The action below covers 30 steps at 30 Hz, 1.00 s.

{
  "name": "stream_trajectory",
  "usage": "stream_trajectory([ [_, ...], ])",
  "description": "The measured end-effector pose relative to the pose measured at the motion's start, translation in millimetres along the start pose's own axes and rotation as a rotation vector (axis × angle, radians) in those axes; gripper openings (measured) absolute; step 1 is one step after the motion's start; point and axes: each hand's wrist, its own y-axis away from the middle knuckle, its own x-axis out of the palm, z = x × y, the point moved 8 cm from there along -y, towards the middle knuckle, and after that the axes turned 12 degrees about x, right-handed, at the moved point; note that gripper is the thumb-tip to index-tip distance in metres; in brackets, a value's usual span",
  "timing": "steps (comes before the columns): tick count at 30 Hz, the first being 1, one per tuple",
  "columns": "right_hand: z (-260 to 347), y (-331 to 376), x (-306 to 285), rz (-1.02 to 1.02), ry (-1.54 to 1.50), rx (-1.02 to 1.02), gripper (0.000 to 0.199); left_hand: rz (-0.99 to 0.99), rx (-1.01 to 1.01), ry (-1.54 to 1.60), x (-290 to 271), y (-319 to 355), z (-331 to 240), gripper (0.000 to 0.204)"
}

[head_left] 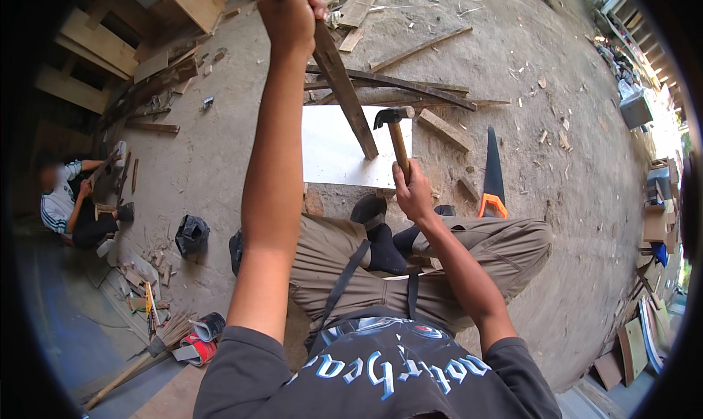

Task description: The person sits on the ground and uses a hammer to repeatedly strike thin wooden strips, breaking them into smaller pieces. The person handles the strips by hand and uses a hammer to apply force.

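Plank: one dark wooden plank (344, 90) stands tilted, its lower end resting on the white board (333, 152) on the dirt floor, just ahead of the person's feet.
Left hand: the left hand (291, 13) is wrapped tight round the plank's upper end, well above the white board.
Right hand: the right hand (412, 193) is clenched on the handle of one claw hammer (395, 130), whose head hangs just right of the plank's foot.
Risk: in my judgement the plank's foot could skid across the smooth white board under a blow, since only one hand steadies it; a missed swing could land on the feet nearby.
Count: one hand saw (493, 174) lies right of the white board; one other person sits far left of it.
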Motion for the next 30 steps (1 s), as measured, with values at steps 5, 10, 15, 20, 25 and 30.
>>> stream_trajectory([
  [5, -3.1, 2.0, -0.4, -0.001, -0.033, 0.062, 0.028, -0.049, 0.019, 0.055, -27.2, 1.2, -7.8, 0.042],
  [10, -2.8, 11.8, 4.8, 0.001, -0.087, 0.061, 0.028, -0.097, 0.048, 0.045, -39.9, 2.3, -15.4, 0.041],
  [15, 0.4, 14.1, 9.6, -0.034, -0.053, -0.035, 0.027, -0.193, 0.209, -0.134, -26.3, 11.2, -28.6, 0.036],
  [20, -2.2, 15.0, 7.4, 0.002, -0.162, 0.122, 0.029, -0.218, 0.315, -0.424, -23.7, 21.4, -25.5, 0.042],
  [25, -33.6, 2.9, -6.2, -0.119, -0.1, 0.09, 0.033, -0.151, 0.465, -0.561, 2.5, 33.1, -28.9, 0.031],
  [30, -29.1, 5.8, -11.7, -0.094, -0.094, 0.123, 0.032, -0.205, 0.496, -0.565, 7.7, 37.3, -31.0, 0.035],
])
